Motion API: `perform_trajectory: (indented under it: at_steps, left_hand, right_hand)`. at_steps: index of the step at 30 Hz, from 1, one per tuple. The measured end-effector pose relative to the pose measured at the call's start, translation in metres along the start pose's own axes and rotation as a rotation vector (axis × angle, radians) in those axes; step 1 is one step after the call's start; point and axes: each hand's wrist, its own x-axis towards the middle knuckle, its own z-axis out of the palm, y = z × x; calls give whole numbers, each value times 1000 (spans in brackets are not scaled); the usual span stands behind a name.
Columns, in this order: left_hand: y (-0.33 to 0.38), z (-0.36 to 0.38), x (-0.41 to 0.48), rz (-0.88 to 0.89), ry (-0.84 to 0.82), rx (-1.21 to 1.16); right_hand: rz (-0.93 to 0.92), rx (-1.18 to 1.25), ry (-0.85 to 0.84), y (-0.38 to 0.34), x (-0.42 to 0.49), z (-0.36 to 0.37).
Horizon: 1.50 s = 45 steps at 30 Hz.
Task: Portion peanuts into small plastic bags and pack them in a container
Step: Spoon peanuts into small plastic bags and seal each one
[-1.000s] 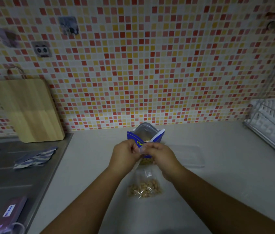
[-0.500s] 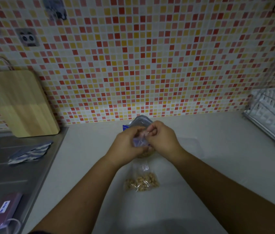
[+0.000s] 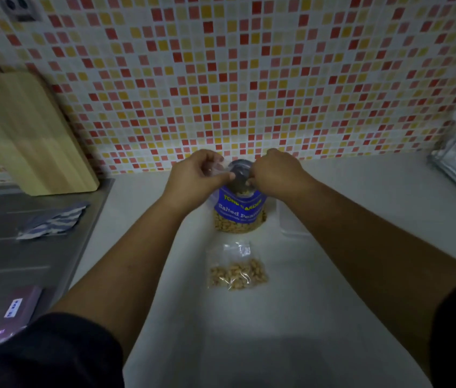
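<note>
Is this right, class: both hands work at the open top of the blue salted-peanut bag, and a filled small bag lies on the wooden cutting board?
Not quite. In the head view the filled small bag lies on the white counter, nearer than the peanut bag. The cutting board leans against the wall at left. Left hand and right hand are as stated.

On a white counter (image 3: 333,275), both hands meet over the open top of a blue peanut bag (image 3: 239,211) that stands upright near the tiled wall (image 3: 249,79). The left hand (image 3: 196,177) pinches a small clear bag (image 3: 219,167) at the mouth; the right hand (image 3: 275,172) is curled at the rim opposite. Nearer the person lies a small bag of peanuts (image 3: 236,271), flat. A clear container (image 3: 291,222) sits just right of the blue bag. A wooden cutting board (image 3: 25,135) leans at left, above a striped cloth (image 3: 53,222) on the steel sink top (image 3: 25,261).
</note>
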Motion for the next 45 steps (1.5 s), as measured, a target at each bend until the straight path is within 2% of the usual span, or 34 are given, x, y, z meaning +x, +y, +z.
perform_trajectory:
  at_steps: [5, 10, 14, 17, 21, 25, 28, 32, 35, 39, 42, 45]
  left_hand:
    - [-16, 12, 11, -136, -105, -41]
    - [-16, 11, 13, -236, -92, -187]
    - [-12, 6, 15, -266, -54, -243]
    - [-12, 3, 17, -311, -72, -238]
    - [-7, 0, 21, -370, -96, -247]
    - [-10, -4, 24, -433, -157, -333]
    - [-15, -5, 25, -457, -212, -410]
    - [-19, -7, 25, -464, -230, -451]
    - [-21, -6, 23, -459, -238, -457]
    - [-22, -6, 22, -448, -243, -443]
    - [-24, -8, 23, -443, -254, -430]
    - [-24, -9, 23, -442, -261, -416]
  right_hand:
    - [-70, -216, -78, -13, 3, 0]
    - [-69, -269, -102, -15, 8, -5]
    - [-121, -142, 40, -10, 6, -3]
    - [-106, -91, 17, -9, 6, -1]
    - [-38, -77, -103, -16, 10, -8]
    - [100, -13, -319, -28, 21, -1]
    - [193, 16, -373, -32, 28, 4]
    - [154, 13, -350, -34, 30, 17]
    - [213, 108, -347, -37, 31, 32]
    - [136, 195, -178, -30, 29, 36]
    - [284, 182, -328, -29, 35, 32]
    - [347, 238, -278, -25, 40, 28]
